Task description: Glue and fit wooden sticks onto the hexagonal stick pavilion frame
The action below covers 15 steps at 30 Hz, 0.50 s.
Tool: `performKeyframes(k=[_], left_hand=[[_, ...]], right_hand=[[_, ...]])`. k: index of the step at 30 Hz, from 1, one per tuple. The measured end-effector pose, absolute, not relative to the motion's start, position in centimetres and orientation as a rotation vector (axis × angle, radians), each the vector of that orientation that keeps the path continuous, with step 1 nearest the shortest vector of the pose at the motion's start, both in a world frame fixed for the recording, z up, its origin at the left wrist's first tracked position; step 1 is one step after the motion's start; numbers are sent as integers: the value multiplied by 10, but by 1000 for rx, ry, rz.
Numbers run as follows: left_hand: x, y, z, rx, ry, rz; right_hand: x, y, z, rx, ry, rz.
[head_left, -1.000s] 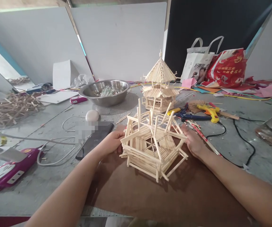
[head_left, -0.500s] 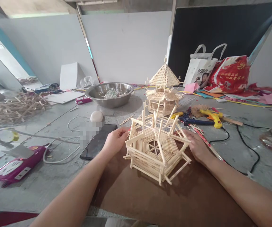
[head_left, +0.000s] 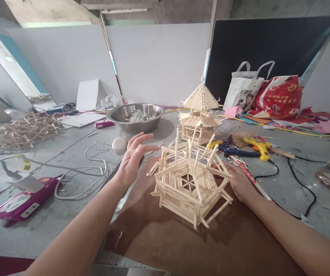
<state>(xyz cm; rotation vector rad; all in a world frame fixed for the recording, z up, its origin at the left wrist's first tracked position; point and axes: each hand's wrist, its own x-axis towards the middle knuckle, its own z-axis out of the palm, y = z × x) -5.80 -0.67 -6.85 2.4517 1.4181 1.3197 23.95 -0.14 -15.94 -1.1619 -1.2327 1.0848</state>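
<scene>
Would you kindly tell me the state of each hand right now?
Left hand: open, holding nothing.
Right hand: beside the stick model; whether it grips cannot be told.

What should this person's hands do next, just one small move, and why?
I'd suggest lowering the left hand to the loose sticks beside the stick frame. That hand looks free: it is raised, fingers spread, holding nothing, and the sticks lie close by. The right hand is at the frame's right side, its fingers partly hidden, so it could perhaps steady the frame.
</scene>
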Motion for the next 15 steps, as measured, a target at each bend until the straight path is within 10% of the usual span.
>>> performKeyframes(k=[15], left_hand=[[-36,25,-42,3261,1134,644]], right_hand=[[237,-3,-154,-1154,-1237,1082]])
